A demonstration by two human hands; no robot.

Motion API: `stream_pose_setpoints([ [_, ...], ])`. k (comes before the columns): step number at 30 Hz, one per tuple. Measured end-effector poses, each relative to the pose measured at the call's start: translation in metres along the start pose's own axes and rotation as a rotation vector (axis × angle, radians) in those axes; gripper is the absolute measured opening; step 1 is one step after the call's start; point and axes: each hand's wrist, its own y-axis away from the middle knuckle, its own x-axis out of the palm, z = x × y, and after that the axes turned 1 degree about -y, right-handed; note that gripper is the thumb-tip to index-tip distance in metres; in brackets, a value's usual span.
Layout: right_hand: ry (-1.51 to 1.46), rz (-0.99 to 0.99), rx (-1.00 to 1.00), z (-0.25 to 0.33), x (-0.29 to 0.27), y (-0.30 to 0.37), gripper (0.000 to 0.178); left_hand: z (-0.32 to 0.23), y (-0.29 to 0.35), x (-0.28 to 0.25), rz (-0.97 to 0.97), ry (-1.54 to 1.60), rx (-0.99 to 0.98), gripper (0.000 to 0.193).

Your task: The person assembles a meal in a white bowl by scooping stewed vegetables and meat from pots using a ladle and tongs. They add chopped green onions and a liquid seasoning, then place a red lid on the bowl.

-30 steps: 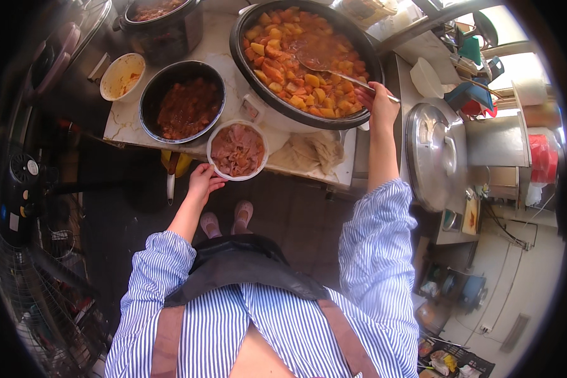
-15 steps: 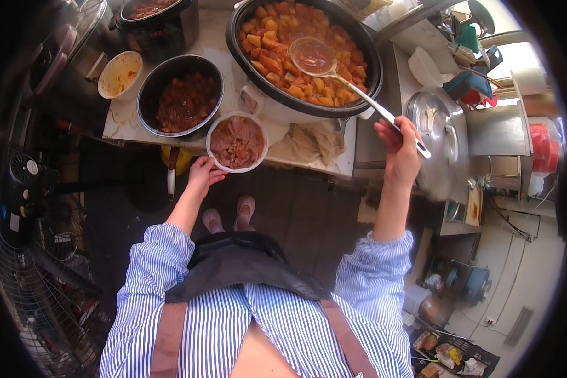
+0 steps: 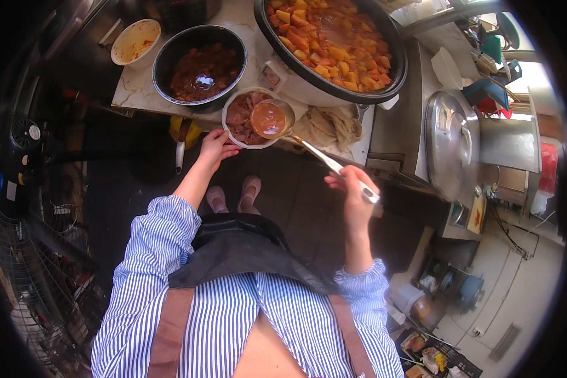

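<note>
Holding ladle (image 3: 319, 154) by marbled kitchen counter (image 3: 134, 87)

left hand (image 3: 218, 150): reached forward, back of hand up, digits parted and pointing right, light hold
left wrist (image 3: 204, 166): near straight, in line with the forearm
left forearm (image 3: 193, 184): bare below the elbow, slants forward and inward
right hand (image 3: 355, 189): fingers curled in a firm grip, knuckles forward, fingertips toward the left
right wrist (image 3: 357, 232): close to straight
right forearm (image 3: 358, 253): bare near the wrist, points almost straight ahead
hands: well apart, left further forward than right
</note>
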Motion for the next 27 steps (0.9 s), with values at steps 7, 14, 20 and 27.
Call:
stream_pose_setpoints([
  [7, 0.096, 0.032, -0.128, -0.033, 0.009, -0.003, 0.015, 0.003, -0.004, -0.002, 0.001, -0.004, 0.010, 0.017],
  [14, 0.081, 0.001, -0.124, -0.025, -0.003, 0.007, 0.015, 0.002, -0.002, -0.001, -0.009, -0.001, 0.009, 0.018],
  [20, 0.140, 0.043, -0.139, -0.032, 0.001, 0.011, 0.013, 0.002, -0.001, 0.001, -0.005, 0.032, 0.032, 0.017],
  [27, -0.021, -0.022, -0.034, -0.027, -0.007, 0.012, 0.018, 0.002, -0.004, -0.003, -0.010, -0.013, -0.003, 0.018],
])
